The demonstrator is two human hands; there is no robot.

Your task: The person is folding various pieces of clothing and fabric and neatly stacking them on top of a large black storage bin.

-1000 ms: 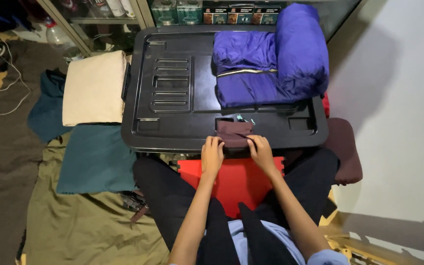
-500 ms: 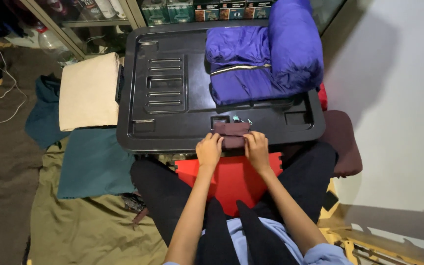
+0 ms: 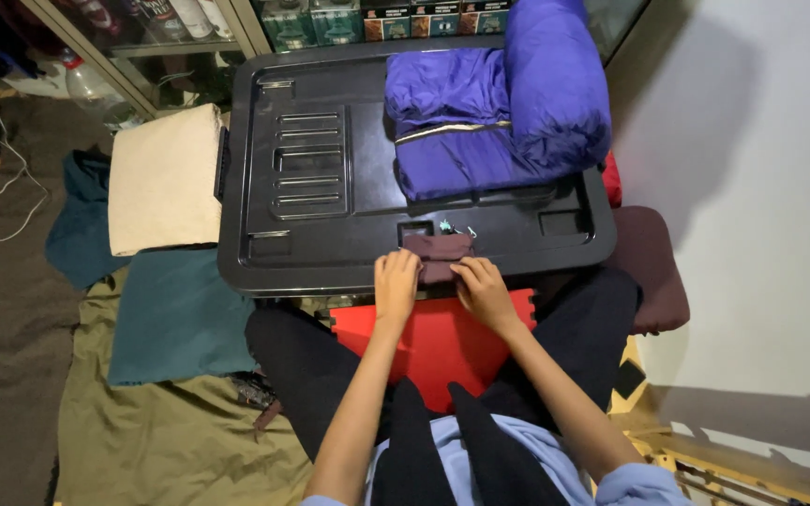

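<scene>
A small dark maroon folded cloth [image 3: 438, 251] lies at the near edge of a black plastic lid [image 3: 330, 234]. My left hand [image 3: 396, 279] presses on its left end and my right hand [image 3: 482, 286] grips its right end, fingers curled over the fabric. A small shiny item [image 3: 452, 228] lies just behind the cloth. A folded purple puffy jacket [image 3: 494, 103] is stacked on the lid's far right.
A cream folded cloth [image 3: 163, 178] and teal folded cloths [image 3: 175, 314] lie left of the lid on an olive sheet [image 3: 142, 440]. A red box [image 3: 442, 342] is under the lid between my legs. A maroon cushion [image 3: 653, 267] and a white wall stand at right; a glass cabinet with cans behind.
The view has drifted slightly. Both hands stay on the maroon cloth at the lid's near edge, barely shifting.
</scene>
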